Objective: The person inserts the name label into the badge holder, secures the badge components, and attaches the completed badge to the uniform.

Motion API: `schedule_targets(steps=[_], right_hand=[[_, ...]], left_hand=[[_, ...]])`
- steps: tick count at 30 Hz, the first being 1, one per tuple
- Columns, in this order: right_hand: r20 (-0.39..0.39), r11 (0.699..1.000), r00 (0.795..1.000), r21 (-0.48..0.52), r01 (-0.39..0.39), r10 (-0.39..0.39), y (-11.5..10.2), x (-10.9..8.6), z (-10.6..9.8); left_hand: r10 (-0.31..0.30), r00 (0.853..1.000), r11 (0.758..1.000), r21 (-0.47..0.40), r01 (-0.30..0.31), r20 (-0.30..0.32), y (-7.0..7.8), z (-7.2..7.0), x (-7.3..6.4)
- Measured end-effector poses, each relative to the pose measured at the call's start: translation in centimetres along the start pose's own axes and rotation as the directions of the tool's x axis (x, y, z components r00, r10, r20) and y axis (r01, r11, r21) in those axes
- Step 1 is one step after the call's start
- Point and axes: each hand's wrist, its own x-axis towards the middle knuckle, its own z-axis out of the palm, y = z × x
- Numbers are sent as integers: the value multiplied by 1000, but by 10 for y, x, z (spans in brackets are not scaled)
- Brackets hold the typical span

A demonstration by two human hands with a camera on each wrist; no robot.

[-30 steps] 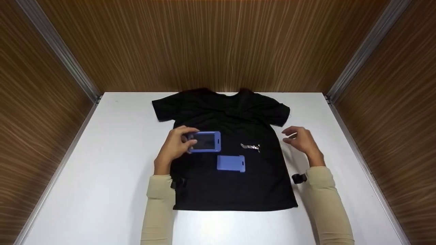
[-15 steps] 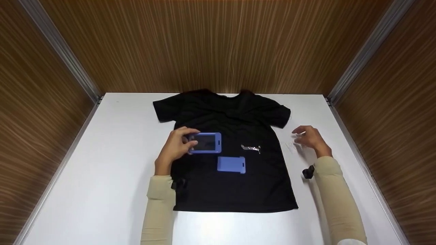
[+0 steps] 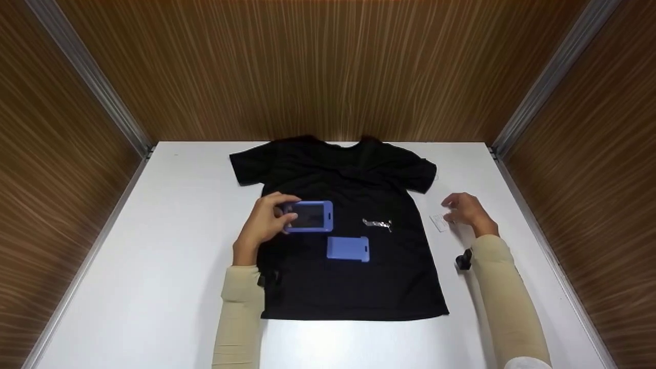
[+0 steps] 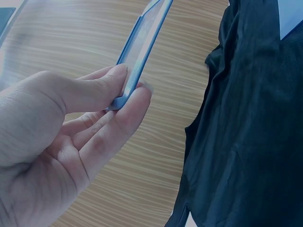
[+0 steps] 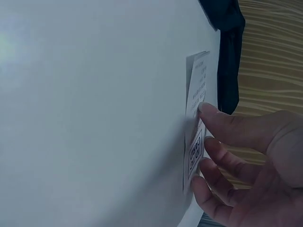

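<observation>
In the head view my left hand pinches one end of a blue card-holder frame with a dark window, over the black T-shirt. The left wrist view shows this frame edge-on between thumb and fingers. Below it on the shirt lies a flat blue holder piece with a slot at one end. My right hand is at a white printed card right of the shirt, its fingers apart. In the right wrist view the thumb tip touches the face of this card, and fingertips are at its edge.
A small silvery clip-like piece lies on the shirt, right of centre. The shirt is spread on a white table. Wood-grain panels stand behind and at both sides.
My right hand has moved a little to the right, away from the shirt, and the white card now shows beside it. My left hand keeps the blue frame almost still.
</observation>
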Motion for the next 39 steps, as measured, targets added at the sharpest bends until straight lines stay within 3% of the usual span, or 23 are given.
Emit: schedule_targets(steps=[9, 19, 28, 39], right_hand=[[-11, 998, 999, 40, -40, 41, 1, -2, 0], [-85, 996, 995, 66, -55, 60, 3, -9, -9], [-187, 996, 982, 93, 16, 1, -14, -11, -24], [-203, 952, 978, 284, 112, -55, -42, -17, -27]], left_hand=[[-3, 1000, 1000, 12, 3, -3, 0, 0, 0], [-18, 1000, 999, 29, 18, -2, 2, 0, 0], [-14, 1000, 1000, 19, 13, 18, 2, 0, -1], [-1, 1000, 1000, 0, 1, 11, 0, 1, 0]])
